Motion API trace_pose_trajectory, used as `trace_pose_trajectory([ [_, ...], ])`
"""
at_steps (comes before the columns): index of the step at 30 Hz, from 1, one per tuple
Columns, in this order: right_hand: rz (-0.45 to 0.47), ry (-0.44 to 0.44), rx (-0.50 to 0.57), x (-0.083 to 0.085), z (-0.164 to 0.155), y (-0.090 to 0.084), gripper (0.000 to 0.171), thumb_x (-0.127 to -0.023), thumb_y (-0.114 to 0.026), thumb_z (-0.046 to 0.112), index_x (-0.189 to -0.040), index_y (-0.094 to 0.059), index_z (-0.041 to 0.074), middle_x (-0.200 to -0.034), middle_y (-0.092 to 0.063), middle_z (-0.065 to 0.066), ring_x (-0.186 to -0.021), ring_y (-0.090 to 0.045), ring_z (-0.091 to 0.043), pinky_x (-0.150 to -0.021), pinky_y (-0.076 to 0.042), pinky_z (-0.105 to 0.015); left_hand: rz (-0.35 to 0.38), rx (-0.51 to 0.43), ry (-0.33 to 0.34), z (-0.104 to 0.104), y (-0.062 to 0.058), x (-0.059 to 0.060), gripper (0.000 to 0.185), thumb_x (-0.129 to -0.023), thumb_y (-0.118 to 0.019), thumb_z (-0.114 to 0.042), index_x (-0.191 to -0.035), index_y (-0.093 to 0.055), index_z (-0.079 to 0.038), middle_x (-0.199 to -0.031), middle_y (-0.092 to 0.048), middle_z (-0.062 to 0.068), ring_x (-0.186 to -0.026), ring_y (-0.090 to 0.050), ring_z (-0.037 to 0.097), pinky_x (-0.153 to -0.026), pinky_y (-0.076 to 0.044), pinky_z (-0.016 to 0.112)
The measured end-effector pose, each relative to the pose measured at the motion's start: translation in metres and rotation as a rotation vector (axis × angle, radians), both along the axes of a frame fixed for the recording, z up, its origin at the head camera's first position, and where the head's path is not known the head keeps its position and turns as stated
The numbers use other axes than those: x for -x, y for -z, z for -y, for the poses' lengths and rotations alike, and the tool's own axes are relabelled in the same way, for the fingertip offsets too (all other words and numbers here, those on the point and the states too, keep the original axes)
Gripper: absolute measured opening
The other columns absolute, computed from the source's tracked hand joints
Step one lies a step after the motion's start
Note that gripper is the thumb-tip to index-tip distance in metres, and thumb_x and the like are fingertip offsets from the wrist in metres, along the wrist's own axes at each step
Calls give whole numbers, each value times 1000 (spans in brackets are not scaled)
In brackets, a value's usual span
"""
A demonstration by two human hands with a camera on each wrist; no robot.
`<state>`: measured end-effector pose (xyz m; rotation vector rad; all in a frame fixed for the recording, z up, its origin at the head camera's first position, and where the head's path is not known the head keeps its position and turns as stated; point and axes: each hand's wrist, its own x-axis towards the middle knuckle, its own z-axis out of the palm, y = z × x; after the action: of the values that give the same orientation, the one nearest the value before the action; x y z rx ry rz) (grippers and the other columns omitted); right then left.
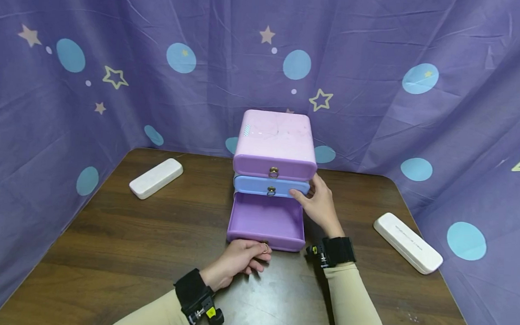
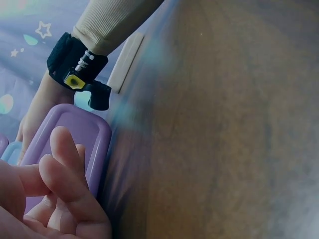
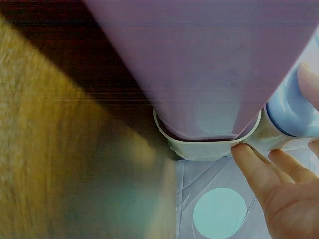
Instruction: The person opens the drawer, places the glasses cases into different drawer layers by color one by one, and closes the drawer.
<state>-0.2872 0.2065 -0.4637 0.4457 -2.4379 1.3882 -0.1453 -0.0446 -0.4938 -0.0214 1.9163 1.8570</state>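
A small plastic drawer chest with rounded corners stood at the middle of a dark wood-grain counter, its smooth glossy top pale pink. It had three stacked drawers: a pink one on top, a light blue one beneath it, and a purple bottom drawer, pulled well out toward the person and showing a plain matte inside. Each upper drawer carried a small brass ring pull. The left hand was curled at the purple drawer's front edge, fingers pinching its ring pull. The right hand rested with relaxed fingers against the chest's right side, thumb on the blue drawer's front. Two long white rounded cases lay on the counter, one far left, one far right. Creased purple fabric printed with stars and blue dots walled the scene.
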Motion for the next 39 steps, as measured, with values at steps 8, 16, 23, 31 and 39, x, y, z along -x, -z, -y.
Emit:
trace_pose_trajectory([
  [8, -5, -2, -10, 0, 0, 0, 65, -91, -88, 24, -147, -56, 16, -134, -62, -13, -124, -67, -34, -95, -60, -49, 1, -14, 10, 1, 2, -6, 35, -107, -64, -30, -123, -76, -2, -108, -81, 11, -67, -70, 6, -53, -47, 18],
  [16, -3, -5, -9, -1, 1, 0, 66, -91, -87, 24, -148, -55, 14, -136, -61, -15, -124, -66, -37, -96, -59, -50, 19, -14, 21, 1, 5, -10, 36, -107, -63, -30, -125, -75, -2, -110, -80, 12, -66, -70, 5, -53, -47, 19],
  [23, 8, -7, 0, -1, 0, 0, 66, -92, -87, 23, -148, -55, 15, -137, -61, -15, -125, -66, -37, -96, -59, -49, 18, -22, 40, 2, 3, -13, 35, -107, -63, -30, -124, -75, -1, -107, -81, 10, -67, -70, 5, -53, -47, 18],
  [31, 6, -9, 0, 0, 0, 0, 67, -92, -87, 22, -150, -54, 16, -138, -60, -15, -126, -66, -39, -97, -59, -50, 21, -23, 45, 2, 2, -16, 33, -107, -64, -29, -122, -77, -2, -105, -81, 7, -68, -71, 6, -53, -47, 18],
  [39, 7, -12, 3, 0, 0, 1, 67, -92, -87, 23, -150, -54, 17, -139, -61, -15, -129, -64, -39, -97, -58, -51, 23, -12, 58, 3, 2, -16, 35, -107, -63, -31, -123, -76, -2, -106, -81, 8, -69, -71, 7, -53, -48, 19],
])
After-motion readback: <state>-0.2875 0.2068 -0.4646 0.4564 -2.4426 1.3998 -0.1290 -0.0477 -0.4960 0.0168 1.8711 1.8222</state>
